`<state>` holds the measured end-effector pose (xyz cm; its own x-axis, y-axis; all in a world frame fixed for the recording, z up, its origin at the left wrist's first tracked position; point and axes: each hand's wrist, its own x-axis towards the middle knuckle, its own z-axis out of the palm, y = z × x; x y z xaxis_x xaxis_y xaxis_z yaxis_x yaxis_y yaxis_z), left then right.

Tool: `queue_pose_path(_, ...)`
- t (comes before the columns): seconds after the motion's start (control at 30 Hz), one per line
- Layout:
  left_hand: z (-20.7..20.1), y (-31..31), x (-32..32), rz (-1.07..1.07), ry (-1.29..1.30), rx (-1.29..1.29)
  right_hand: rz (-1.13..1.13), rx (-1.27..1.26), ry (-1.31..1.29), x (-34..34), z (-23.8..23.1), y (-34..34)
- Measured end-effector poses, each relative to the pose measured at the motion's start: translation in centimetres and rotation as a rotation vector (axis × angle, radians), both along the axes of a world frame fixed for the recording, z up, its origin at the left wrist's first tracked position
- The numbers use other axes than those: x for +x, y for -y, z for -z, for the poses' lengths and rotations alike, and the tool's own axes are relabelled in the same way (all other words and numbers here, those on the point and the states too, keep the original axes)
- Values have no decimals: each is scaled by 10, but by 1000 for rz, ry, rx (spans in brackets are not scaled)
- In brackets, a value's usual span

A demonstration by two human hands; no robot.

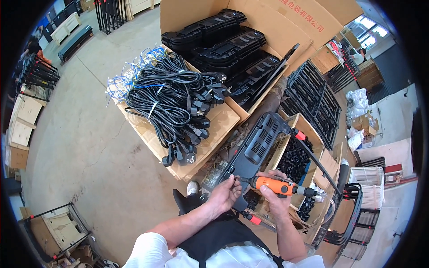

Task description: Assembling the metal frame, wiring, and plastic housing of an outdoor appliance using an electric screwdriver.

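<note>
My right hand (278, 204) grips an orange screwdriver (272, 184), a powered one with a clear hose running from its rear end. The driver lies nearly level, its dark tip pointing left toward my left hand. My left hand (225, 194) is closed in a pinch right by that tip; whatever is between the fingers is too small to make out. Just beyond both hands lies a long black plastic housing (258, 153) with vent slots, set at a slant. A thin black frame with red corner pieces (300, 135) surrounds it on the right.
Left of the housing, black power cords (165, 91) with plugs are heaped on cardboard. Behind them stands a carton (286, 22) of black plastic shells (232, 47). Wooden bins of small black parts (292, 158) sit beyond my right hand. Black frames (313, 96) are stacked farther right.
</note>
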<state>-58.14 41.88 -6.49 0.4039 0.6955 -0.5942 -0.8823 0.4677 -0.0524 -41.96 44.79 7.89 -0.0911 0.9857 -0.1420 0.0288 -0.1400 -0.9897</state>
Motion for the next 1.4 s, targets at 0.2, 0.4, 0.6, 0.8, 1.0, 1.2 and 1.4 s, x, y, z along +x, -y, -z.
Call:
queue_pose_path(0.2,0,-2,-1,4,-49,14,19,-30,-34,3,-1,2)
queue_pose_path(0.4,1,0,-5,24,-17,77,-22,-33,3,2,2,2)
queue_pose_path(0.6,-3,0,-3,-24,50,7,-61,14,86,-7,17,7)
queue_pose_path(0.8,3,0,-6,-41,23,-6,-90,47,96,-19,29,5)
queue_pose_path(1.0,13,-3,-4,-17,26,7,-110,85,168,-31,27,3)
queue_pose_path(1.2,14,3,-6,24,-9,72,-199,24,253,-47,18,-6)
queue_pose_path(1.4,-15,13,-5,156,-83,61,-230,78,292,-50,27,-11)
